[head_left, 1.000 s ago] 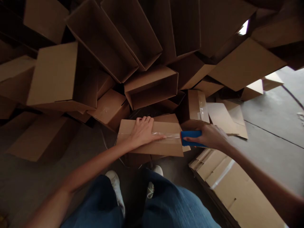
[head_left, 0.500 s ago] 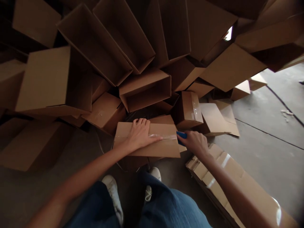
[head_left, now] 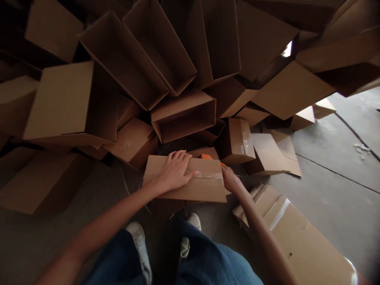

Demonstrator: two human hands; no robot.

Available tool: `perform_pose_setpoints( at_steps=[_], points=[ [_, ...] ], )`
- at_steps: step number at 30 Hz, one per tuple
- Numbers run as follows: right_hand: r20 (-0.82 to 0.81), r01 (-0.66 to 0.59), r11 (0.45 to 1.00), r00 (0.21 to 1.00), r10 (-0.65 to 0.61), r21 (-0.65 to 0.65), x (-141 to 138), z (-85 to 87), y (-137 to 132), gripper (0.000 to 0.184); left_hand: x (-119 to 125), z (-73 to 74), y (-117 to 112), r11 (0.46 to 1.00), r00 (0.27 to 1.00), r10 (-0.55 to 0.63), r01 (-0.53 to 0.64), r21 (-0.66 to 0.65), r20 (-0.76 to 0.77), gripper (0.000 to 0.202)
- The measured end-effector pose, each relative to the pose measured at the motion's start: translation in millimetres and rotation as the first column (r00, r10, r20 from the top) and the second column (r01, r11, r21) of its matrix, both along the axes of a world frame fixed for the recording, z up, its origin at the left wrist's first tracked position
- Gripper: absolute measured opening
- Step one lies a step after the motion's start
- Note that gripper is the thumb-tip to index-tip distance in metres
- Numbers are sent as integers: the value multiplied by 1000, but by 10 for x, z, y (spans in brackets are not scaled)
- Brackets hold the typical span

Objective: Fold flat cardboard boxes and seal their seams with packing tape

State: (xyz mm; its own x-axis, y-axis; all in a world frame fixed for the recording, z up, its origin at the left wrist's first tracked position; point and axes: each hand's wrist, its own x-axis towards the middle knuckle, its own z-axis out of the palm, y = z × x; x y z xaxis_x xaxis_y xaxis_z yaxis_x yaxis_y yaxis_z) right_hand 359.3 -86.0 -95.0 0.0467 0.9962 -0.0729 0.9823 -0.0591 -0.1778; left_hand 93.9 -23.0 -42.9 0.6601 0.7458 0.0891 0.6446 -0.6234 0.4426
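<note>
A closed cardboard box [head_left: 204, 188] lies in front of my feet, a strip of clear tape [head_left: 211, 175] running along its top seam. My left hand [head_left: 177, 173] rests flat on the box top, fingers reaching to the far edge and thumb stretched out over the tape. At the box's right end, my right hand [head_left: 230, 180] is closed around what looks like a tape dispenser [head_left: 206, 156]. Orange parts of it show behind the far right edge of the box; its handle is hidden.
A large heap of open cardboard boxes [head_left: 184, 114] fills the far side and the left. A taped stack of flattened cardboard [head_left: 297, 229] lies on the concrete floor [head_left: 335, 158] at right. My shoes [head_left: 139, 241] are just below the box.
My right hand has moved slightly left and down against the box end. The dispenser's blue part has gone from sight and orange parts now show behind the box. The left hand stays on top.
</note>
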Motion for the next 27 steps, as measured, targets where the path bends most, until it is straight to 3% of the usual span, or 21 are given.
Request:
perform_pose_setpoints(
  at_steps=[2,4,7,9,11,14,16,20,23,27],
  points=[
    [-33,61,996,998,-59,69,12,304,50,42,8,-2,-12,999,999,-27,28,23,-21,56],
    [-148,140,951,984,-102,275,-136,644,117,47,19,-4,-28,998,998,-38,40,47,-47,57],
    [-218,82,866,975,32,493,-628,931,224,47,28,-30,-49,997,998,-15,20,76,-62,53],
    [-216,54,871,974,61,489,-984,872,285,49,24,-71,-52,996,999,2,2,91,-43,48],
    [-207,4,909,974,90,416,-1235,677,330,53,13,-118,-35,996,999,38,-40,85,19,43],
    [-208,-31,937,972,109,348,-1359,405,361,55,-17,-141,29,987,973,144,-155,48,178,39],
    [-196,-32,935,975,107,352,-1345,340,361,55,-41,-106,76,978,950,189,-205,39,248,39],
    [-176,-24,933,980,93,358,-1329,366,353,54,-86,-34,107,969,962,191,-217,121,193,40],
    [-187,-24,930,977,100,367,-1352,383,366,52,-98,-70,90,968,982,186,-189,166,37,39],
    [-215,-38,922,968,129,385,-1323,539,371,52,-95,-133,80,962,976,216,-214,171,5,42]
  ],
)
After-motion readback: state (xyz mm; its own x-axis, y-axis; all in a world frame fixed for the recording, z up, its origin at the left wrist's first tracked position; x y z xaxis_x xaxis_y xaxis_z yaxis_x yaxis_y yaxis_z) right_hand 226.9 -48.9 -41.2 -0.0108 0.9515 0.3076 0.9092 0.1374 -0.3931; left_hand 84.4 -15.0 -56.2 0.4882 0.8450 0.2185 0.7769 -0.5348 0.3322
